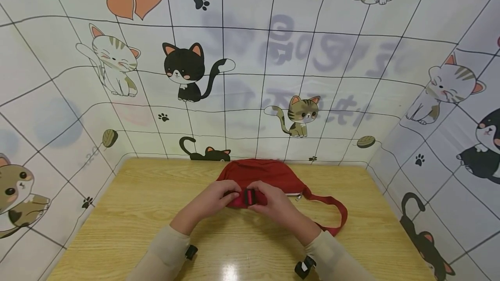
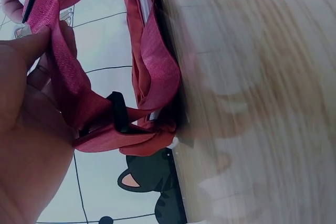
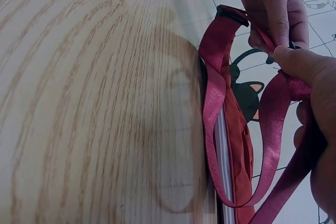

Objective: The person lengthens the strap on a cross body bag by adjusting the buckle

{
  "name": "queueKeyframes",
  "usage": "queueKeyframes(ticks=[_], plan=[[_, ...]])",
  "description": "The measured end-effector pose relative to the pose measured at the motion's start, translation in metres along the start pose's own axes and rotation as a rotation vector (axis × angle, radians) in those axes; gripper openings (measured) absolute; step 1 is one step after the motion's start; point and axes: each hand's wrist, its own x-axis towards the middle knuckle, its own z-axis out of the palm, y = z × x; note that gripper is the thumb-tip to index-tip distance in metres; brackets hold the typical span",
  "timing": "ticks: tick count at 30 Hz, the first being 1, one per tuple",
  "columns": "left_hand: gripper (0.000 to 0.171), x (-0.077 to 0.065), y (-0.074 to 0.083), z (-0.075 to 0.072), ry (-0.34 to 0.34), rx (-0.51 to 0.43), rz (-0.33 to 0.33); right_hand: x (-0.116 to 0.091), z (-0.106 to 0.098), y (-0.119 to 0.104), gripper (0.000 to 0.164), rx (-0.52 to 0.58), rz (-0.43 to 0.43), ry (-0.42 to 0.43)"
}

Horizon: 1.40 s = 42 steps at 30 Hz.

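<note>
Both hands meet above the red waist bag [image 1: 261, 171], left hand [image 1: 215, 197] and right hand [image 1: 274, 203] fingers pinching its strap buckle [image 1: 248, 196].

No words, labels, brands or numbers can be read anywhere. The only lettering is a band of large grey characters showing faintly through the white grid-patterned cat-print backdrop [image 1: 250, 55] in the upper middle of the head view, in two rows, too blurred and washed out to make out. The red fabric waist bag [image 1: 261, 172] shows no legible tag or logo in any view.
</note>
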Motion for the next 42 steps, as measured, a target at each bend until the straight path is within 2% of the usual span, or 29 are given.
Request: queueKeyframes(ticks=[11,16,20,25,32,42], plan=[[0.010,0.004,0.009,-0.001,-0.038,-0.083,-0.023,0.003,0.006,-0.001,0.053,-0.052,-0.062,-0.009],[0.013,0.001,0.013,-0.004,-0.053,-0.106,-0.084,0.002,0.005,-0.002,0.053,-0.046,-0.027,-0.014],[0.011,-0.004,0.010,-0.008,-0.068,-0.081,-0.128,-0.001,0.003,-0.001,0.055,-0.046,0.006,-0.012],[0.008,-0.007,0.005,-0.011,-0.080,-0.037,-0.114,-0.003,0.001,-0.001,0.055,-0.029,0.029,-0.013],[0.007,-0.004,0.007,-0.010,-0.074,-0.040,-0.060,-0.003,0.001,-0.002,0.054,0.005,0.037,-0.024],[0.009,0.001,0.009,-0.004,-0.068,-0.063,-0.045,0.002,0.009,0.001,0.056,-0.025,-0.067,0.000]])
